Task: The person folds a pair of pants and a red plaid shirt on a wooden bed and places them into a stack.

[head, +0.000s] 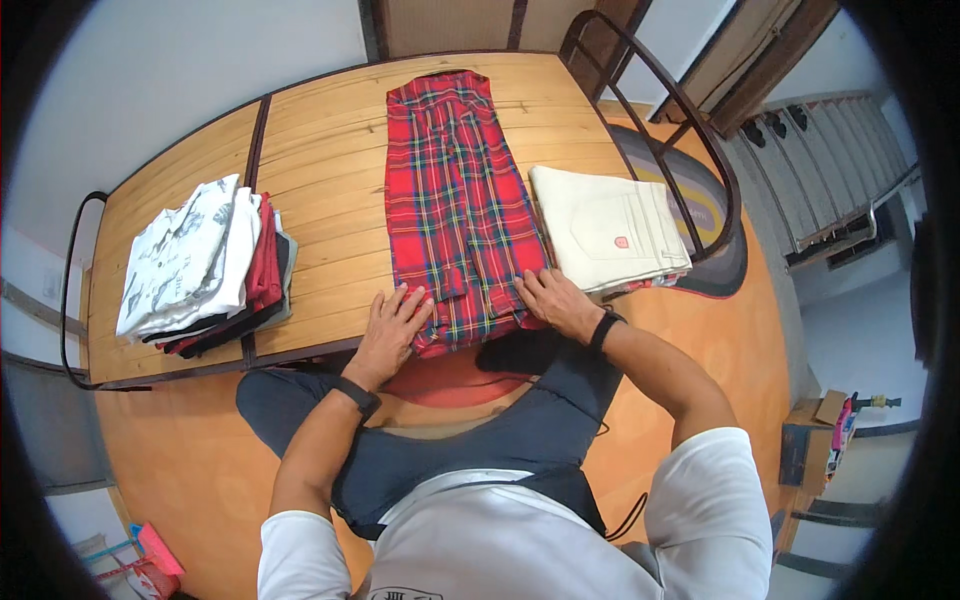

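A red plaid shirt (465, 187), folded into a long narrow strip, lies on a slatted wooden bed board (322, 165) with its collar end away from me. Its near end hangs slightly over the board's front edge. My left hand (388, 330) rests at the left near corner of the shirt, fingers spread on the cloth. At the right near edge, my right hand (559, 304) touches the plaid fabric, its fingers bent; whether they pinch it I cannot tell. Close to that hand, on the right, sits a pile topped by folded cream trousers (600, 225).
A stack of folded shirts (187, 255), white printed one uppermost, stands on the left. Metal rails rise at the right end (675, 135) and left end (67, 300) of the bed. Steps (840, 165) lie beyond on the right, and a cardboard box (806, 450) is lower right.
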`<state>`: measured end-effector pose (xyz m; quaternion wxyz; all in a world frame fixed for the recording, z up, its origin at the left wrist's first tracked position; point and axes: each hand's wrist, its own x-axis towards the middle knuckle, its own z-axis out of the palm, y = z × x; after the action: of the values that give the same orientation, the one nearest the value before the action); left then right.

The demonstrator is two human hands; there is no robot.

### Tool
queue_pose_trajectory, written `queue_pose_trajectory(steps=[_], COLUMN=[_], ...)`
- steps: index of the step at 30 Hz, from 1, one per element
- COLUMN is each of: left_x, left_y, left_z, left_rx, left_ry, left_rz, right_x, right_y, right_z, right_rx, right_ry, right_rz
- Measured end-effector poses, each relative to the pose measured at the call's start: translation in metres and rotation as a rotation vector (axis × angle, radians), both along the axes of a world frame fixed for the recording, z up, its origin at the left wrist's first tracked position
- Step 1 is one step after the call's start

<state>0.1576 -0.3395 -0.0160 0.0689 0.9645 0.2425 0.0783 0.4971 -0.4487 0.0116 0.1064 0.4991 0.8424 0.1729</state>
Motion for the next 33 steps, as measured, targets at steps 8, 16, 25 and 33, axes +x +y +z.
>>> queue_pose_trajectory(steps=[8, 16, 25, 33], left_x=[-0.012, -0.034, -0.035, 0.000], left_y=[0.016, 0.029, 0.057, 0.143], left_z=[0.016, 0.044, 0.160, 0.061], left_rx=[-0.167, -0.491, -1.059, -1.194], left_ry=[0.002, 0.046, 0.227, -0.704], left_rz=[-0.016, -0.002, 0.073, 0.492], right_x=[-0.006, -0.026, -0.022, 0.010], right_y=[0.003, 0.006, 0.044, 0.140], right_z=[0.012, 0.039, 0.112, 0.026], right_rx=[-0.123, -0.382, -0.956, -0.415], right_ry=[0.103, 0.460, 1.034, 1.579], right_rz=[0.040, -0.003, -0.148, -0.719])
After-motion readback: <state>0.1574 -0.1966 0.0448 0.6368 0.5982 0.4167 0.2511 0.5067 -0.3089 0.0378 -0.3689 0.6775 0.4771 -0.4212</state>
